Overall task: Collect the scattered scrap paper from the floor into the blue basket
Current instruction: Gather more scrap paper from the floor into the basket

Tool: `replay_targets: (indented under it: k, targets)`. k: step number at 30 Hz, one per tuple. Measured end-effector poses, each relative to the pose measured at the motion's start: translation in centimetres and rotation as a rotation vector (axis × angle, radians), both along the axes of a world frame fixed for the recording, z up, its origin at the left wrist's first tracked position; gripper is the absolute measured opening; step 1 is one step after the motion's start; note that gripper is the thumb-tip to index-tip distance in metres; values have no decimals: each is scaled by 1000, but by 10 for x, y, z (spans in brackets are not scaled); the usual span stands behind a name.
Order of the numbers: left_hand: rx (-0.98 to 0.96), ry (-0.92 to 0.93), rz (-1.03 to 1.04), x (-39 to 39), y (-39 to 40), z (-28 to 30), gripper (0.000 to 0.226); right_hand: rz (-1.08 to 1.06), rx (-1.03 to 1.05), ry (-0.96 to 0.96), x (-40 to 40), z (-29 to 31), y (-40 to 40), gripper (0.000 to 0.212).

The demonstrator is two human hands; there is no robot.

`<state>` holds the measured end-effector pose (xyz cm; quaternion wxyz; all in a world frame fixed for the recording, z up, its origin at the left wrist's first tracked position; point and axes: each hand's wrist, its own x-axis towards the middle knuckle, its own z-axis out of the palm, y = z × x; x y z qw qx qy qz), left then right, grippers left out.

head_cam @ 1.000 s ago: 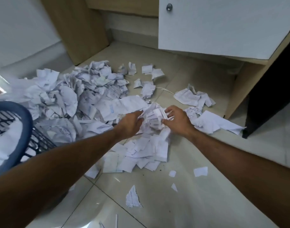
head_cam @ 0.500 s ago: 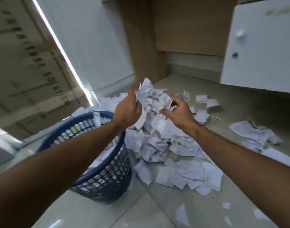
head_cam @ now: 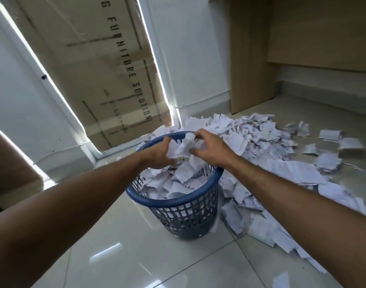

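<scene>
Both hands (head_cam: 157, 153) (head_cam: 212, 150) grip paper wad (head_cam: 184, 145) over basket (head_cam: 178, 206) | paper pile (head_cam: 261, 142) right | cardboard box (head_cam: 107, 69) behind

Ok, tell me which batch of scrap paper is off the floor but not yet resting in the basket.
The crumpled bunch held between both hands above the blue basket.

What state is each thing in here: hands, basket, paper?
Left hand: gripping the bundle, above the basket.
Right hand: gripping the bundle's other side.
Crumpled white scrap-paper bundle: held between both hands, over the basket.
Blue plastic lattice basket: upright on the floor, filled nearly to its rim.
Loose white scrap-paper pile: spread on the tiled floor beside the basket.
</scene>
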<state>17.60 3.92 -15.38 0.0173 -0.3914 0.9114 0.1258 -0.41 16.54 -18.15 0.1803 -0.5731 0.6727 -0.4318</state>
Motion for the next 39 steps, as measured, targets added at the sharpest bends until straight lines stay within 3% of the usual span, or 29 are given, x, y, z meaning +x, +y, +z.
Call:
replay_targets:
  k: [3, 9, 16, 28, 34, 39]
  targets:
    - [42, 62, -61, -6, 6, 0, 87, 14, -27, 78, 2, -2, 2, 49]
    - [22, 181, -159, -52, 40, 16, 92, -177, -110, 71, -33, 0, 21, 31]
    - [-17, 285, -382, -152, 108, 1, 68, -342, -68, 110, -110, -14, 106, 28]
    - [96, 100, -679, -289, 204, -84, 69, -644, 241, 106, -207, -88, 271, 32]
    - [167, -195, -692, -307, 208, -147, 81, -641, 483, 79, -224, -144, 302, 58]
    - [256, -345, -665, -308, 208, -186, 99, -697, 718, 107, -236, -191, 292, 91]
